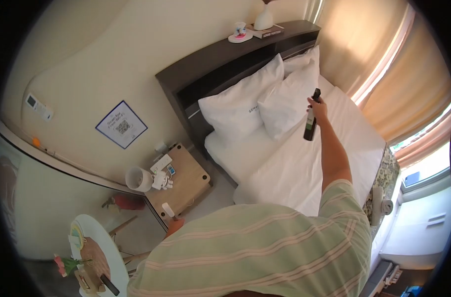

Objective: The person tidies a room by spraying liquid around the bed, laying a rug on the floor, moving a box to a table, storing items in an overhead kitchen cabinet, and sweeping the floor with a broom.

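Over the white bed, my right hand (pixel 318 108) is wrapped round the neck of a dark spray bottle (pixel 309 129) with a black top and a green and white label. White pillows (pixel 235 106) lean against the headboard, and a smooth white sheet (pixel 294 173) lies below the bottle. Low on the left, my left hand (pixel 175 226) is closed on a small pale object with a rounded white end (pixel 167 208), whose kind I cannot make out. My striped shirt hides part of that hand and arm.
A wooden nightstand (pixel 185 180) beside the bed bears a white cup-shaped container (pixel 138 179) and a white figurine (pixel 162 180). On the headboard shelf (pixel 200 59) stands a white lamp (pixel 263 21). A round table (pixel 106 242) is at lower left; curtains (pixel 379 64) hang right.
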{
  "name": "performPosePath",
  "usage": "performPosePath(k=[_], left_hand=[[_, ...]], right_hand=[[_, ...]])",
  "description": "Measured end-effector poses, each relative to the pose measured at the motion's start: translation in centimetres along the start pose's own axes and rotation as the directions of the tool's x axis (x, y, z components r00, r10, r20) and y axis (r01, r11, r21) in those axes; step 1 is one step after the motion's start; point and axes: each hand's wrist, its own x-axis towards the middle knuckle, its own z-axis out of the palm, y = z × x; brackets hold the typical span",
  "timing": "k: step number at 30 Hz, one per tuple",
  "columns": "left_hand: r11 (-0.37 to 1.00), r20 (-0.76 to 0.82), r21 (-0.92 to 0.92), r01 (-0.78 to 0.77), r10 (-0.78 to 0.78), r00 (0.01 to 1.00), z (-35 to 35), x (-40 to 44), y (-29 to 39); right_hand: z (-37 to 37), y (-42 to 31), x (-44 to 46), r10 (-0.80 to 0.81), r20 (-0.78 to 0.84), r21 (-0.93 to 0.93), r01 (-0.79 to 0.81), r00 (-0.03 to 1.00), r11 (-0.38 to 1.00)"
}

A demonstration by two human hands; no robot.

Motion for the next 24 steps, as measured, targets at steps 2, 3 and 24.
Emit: performPosePath(k=[2,3,24], left_hand=[[0.995,0.099,-0.097,0.016,-0.007,0.995,0.6,-0.5,0.7],[0.986,0.063,-0.167,0.02,-0.01,0.998,1.2,-1.1,1.0],[0.992,0.292,0.04,-0.122,0.106,0.951,9.4,2.4,11.5]], right_hand=[[-2.8,0.3,4.5,-0.095,-0.12,-0.128,0.079,0.988,0.989],[-4.2,0.4,6.6,-0.12,-0.152,-0.18,0.092,0.981,0.979],[-44.4,0.0,5.9,-0.238,-0.812,-0.496,-0.416,0.533,0.762]])
